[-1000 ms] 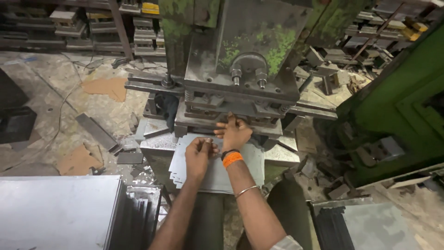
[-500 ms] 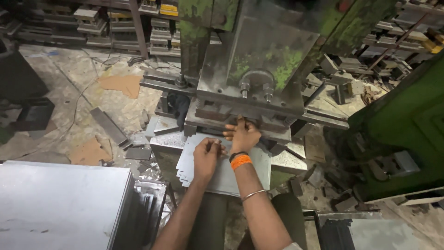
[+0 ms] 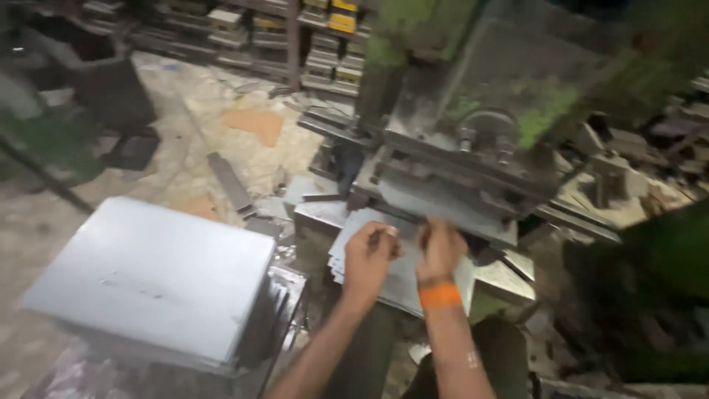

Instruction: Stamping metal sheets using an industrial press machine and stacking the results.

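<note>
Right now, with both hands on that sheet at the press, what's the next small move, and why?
Probably slide the metal sheet further under the press die. The left hand and right hand both rest on it near the die mouth, and most of the sheet lies outside.

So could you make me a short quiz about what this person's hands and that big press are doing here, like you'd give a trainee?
1. True or false: both hands rest on the thin metal sheet at the front of the green press.
2. Which wrist wears the orange band? A) left B) right C) neither
3. What lies on the low stand to the person's left?

Key
1. True: the left hand and right hand both lie on the sheet.
2. B, right.
3. A stack of flat grey metal sheets.
</note>
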